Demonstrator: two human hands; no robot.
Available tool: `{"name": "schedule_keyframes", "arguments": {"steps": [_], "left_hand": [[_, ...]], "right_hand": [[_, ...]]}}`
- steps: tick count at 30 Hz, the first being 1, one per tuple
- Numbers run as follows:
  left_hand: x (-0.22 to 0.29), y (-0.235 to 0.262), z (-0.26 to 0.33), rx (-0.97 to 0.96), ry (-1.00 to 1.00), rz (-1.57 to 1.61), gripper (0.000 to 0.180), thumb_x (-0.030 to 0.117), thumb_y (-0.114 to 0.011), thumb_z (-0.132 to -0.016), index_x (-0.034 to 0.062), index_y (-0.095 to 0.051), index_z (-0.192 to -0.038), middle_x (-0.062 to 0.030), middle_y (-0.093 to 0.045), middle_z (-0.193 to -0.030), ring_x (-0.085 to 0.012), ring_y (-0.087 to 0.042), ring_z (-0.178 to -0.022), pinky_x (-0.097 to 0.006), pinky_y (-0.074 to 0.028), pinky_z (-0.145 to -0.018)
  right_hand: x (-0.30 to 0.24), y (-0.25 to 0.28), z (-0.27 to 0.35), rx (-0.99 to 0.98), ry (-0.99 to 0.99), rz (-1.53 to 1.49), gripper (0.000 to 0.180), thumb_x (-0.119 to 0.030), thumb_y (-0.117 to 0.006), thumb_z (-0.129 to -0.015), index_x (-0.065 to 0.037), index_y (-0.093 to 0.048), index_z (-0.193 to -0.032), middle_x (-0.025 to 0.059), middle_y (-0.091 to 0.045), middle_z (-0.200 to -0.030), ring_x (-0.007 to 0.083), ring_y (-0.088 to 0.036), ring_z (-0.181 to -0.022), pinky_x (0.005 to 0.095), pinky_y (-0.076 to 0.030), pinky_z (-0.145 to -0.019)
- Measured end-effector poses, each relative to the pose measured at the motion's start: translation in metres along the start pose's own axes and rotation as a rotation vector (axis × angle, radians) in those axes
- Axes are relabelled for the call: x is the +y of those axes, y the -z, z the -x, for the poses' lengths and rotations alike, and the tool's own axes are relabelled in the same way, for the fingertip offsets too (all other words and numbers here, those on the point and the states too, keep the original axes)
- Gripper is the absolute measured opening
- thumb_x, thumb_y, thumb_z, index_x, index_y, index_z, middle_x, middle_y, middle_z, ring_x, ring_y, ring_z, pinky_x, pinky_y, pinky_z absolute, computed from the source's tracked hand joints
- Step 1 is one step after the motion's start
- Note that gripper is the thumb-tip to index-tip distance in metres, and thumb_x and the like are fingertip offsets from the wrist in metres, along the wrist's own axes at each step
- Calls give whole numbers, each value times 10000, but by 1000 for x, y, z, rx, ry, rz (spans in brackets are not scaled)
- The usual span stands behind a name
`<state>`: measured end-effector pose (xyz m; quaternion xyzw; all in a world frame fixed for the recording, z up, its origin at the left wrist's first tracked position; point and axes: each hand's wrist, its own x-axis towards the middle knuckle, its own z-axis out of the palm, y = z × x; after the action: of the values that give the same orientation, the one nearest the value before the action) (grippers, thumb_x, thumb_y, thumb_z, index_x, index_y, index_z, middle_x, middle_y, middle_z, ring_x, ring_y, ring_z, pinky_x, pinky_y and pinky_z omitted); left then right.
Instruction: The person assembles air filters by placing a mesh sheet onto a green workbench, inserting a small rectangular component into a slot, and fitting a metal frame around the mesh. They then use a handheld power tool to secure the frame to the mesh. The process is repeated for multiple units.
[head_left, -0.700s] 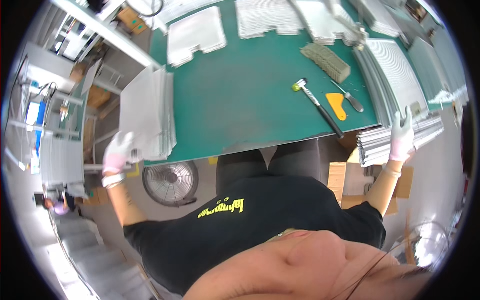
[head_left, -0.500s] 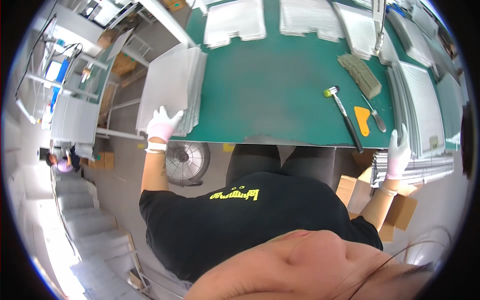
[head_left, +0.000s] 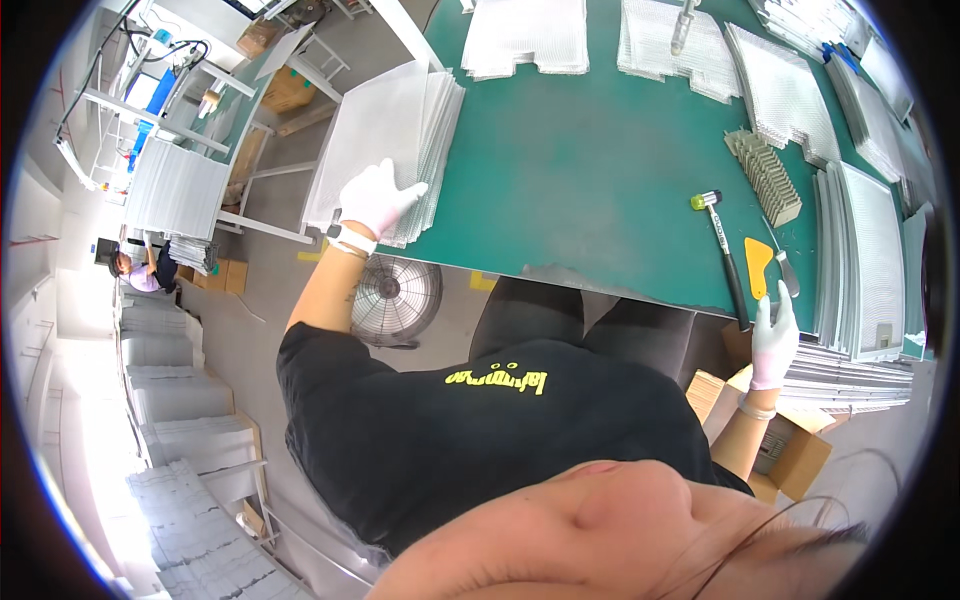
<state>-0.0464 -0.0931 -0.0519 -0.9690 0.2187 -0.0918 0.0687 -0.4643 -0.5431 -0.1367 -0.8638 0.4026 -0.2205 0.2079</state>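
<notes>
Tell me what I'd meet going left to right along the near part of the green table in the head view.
Pile of pale sheets with the left hand over its near part → black-handled hammer → orange scraper → grey-handled screwdriver → right-hand stack of sheets.

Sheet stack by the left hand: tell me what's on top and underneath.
The left hand is over the near end of the stack; contact is unclear. Green table shows along its right side; whatever lies beneath is covered.
</notes>
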Motion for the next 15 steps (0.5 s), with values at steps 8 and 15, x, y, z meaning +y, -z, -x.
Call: {"name": "schedule_keyframes", "arguments": {"steps": [8,15], "left_hand": [[-71,40,-26,-14,-203,165,298,341,-589,-939,74,-715,-980,-142,-720,-926,-346,-695,-895,-450,-551,-795],[0,121,41,871,-171,-59,140,99,-648,-940,56,-724,-1050,-128,-725,-892,-314,-701,-791,-397,-548,-717]], "right_hand": [[-11,-13,10,-46,68,-45,440,-150,-660,-969,-20,-596,-1385,104,-667,-798,191,-623,-671,332,-501,-676],[-19,-10,11,14,117,0,432,-117,-683,-948,-22,-617,-1364,118,-705,-892,200,-651,-730,328,-520,-719]]}}
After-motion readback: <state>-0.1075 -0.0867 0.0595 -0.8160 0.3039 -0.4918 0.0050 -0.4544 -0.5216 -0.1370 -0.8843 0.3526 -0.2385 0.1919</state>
